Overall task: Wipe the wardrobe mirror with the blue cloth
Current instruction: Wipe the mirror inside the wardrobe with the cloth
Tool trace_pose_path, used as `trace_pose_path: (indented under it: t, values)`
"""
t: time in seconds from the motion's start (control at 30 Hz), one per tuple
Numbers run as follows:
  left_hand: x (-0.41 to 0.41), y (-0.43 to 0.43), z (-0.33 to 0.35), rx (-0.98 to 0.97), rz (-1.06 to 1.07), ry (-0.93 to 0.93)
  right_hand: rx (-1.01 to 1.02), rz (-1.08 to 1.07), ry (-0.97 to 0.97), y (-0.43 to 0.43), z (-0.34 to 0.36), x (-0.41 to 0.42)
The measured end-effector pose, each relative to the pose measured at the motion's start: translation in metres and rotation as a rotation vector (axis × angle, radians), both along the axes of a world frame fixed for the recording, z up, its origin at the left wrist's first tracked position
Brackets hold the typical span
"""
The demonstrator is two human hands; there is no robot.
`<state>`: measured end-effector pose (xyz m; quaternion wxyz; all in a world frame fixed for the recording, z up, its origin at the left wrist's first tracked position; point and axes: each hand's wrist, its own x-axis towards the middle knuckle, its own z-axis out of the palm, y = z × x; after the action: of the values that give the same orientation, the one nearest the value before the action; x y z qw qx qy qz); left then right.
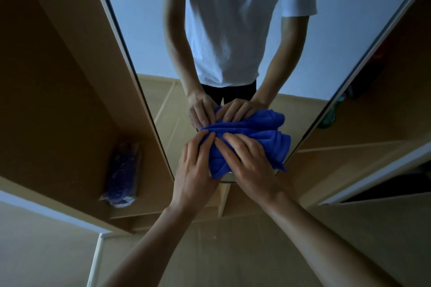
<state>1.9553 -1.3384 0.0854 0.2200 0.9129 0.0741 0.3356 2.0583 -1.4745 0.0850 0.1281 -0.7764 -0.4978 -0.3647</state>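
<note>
Tan wooden wardrobe carcass (53, 72): fills the left and right of the frame, with open compartments on both sides and a shelf at lower left.

Tall wardrobe mirror (140, 18), dark-edged: runs from the top centre and narrows to the lower centre. It reflects a pale blue-white wall, a person in a white T-shirt and dark trousers, and both of that person's hands on the cloth.

Bright blue cloth (261, 142), soft and bunched into folds: lies against the lower part of the mirror glass, right of centre, meeting its own reflection; its right corner reaches the mirror's right edge.

Right hand (249, 163): palm down on the cloth, fingers straight and slightly apart, pressing it flat to the glass. Nothing is gripped.

Left hand (196, 170): just beside the right one, fingers straight and close together, tips resting on the cloth's left edge. The thumb is hidden.

Purple plastic-wrapped packet (123, 170): blurred, standing tilted on the lower-left shelf, well apart from the hands.

Teal item (331, 116): in the right compartment; too dim to identify.
</note>
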Motion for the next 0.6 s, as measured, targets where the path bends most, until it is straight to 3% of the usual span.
trace_pose_path:
  t: [0.6]
  values:
    - [-0.003, -0.022, -0.155, -0.284, 0.062, 0.284, -0.229, -0.045, 0.240, -0.010, -0.173, -0.006]
